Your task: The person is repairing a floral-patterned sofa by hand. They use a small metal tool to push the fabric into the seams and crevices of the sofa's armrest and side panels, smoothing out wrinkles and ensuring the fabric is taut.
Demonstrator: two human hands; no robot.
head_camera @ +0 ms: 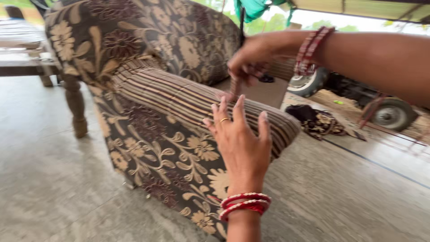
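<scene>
Nearest, the left hand (242,141) rises from six o'clock, fingers spread, fingertips (240,102) pressing the striped top of the armchair's armrest (179,96); a ring shows on one finger and red bangles (244,204) circle the wrist. Just beyond, at one o'clock, the right hand (253,56) comes in from three o'clock, fingers pinched on a thin dark stick-like tool (242,24) held upright over the armrest; its lower end is blurred. The floral armchair (148,134) stands on a grey floor (49,179). Farther off, at three o'clock, wheels of a vehicle (389,112) show.
</scene>
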